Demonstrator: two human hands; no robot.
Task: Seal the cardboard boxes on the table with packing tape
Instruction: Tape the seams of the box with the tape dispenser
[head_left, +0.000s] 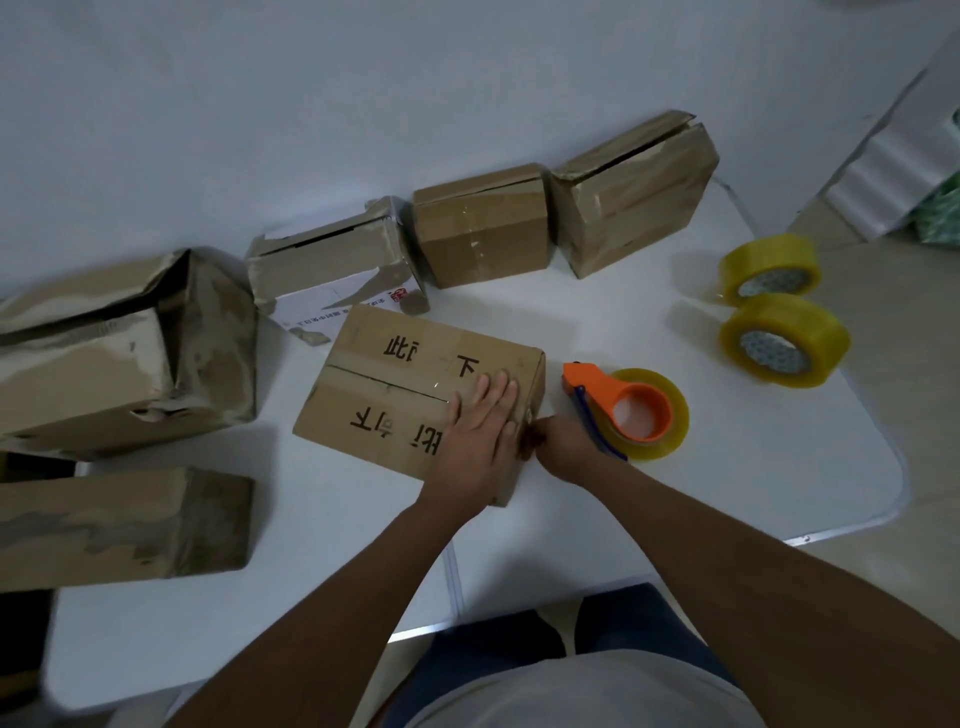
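Two hands working a printed cardboard box on a white desk, tape dispenser at its side.

The left hand (480, 434) is lying flat, fingers straight and together, on the top of the printed box (415, 395) at desk centre; its flaps are meeting along a seam. The right hand (563, 441) is pinching at the box's 3 o'clock edge, just beside the orange tape dispenser (631, 410); what it holds I cannot tell. At 9 o'clock, two worn boxes (119, 353) are sitting, one gaping. At 2 o'clock, two tape rolls (779, 317) are lying near the desk (727, 493) edge. At 12 o'clock, three boxes (483, 228) are lining the wall; contents hidden.
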